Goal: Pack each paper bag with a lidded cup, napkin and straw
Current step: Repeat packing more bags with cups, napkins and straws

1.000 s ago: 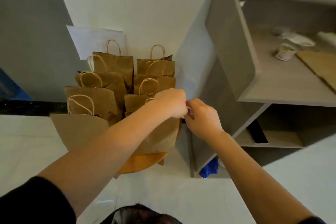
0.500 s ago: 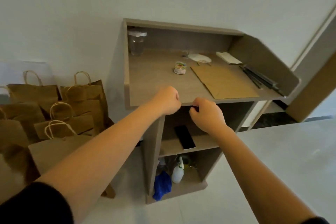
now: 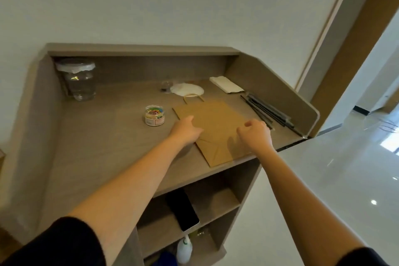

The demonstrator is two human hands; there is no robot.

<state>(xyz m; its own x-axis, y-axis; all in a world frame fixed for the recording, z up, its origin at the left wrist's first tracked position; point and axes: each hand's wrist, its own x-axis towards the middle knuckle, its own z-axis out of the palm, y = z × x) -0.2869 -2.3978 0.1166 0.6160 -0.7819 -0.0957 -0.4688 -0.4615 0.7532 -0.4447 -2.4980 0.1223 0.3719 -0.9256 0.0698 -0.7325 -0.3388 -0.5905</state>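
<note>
A flat brown paper bag [image 3: 218, 123] lies on the desk top [image 3: 103, 136], handles pointing away from me. My left hand [image 3: 185, 130] rests on the bag's left edge with the thumb raised. My right hand [image 3: 255, 134] hovers over the bag's right side, fingers curled, holding nothing. A clear cup [image 3: 78, 81] with a white cover stands at the back left. A white lid [image 3: 186, 89] lies behind the bag, a folded napkin stack [image 3: 225, 87] sits at the back right, and black straws [image 3: 267, 108] lie along the right wall.
A small jar of coloured paper clips [image 3: 154, 115] stands left of the bag. Raised walls close the desk at the back and sides. A phone [image 3: 182, 209] lies on the shelf below, with a white spray bottle [image 3: 184, 251] under it. Shiny floor lies to the right.
My view swung right from the packed bags on the floor to the desk. Both hands left those bags and reached forward over the flat bag; my left hand now touches it.
</note>
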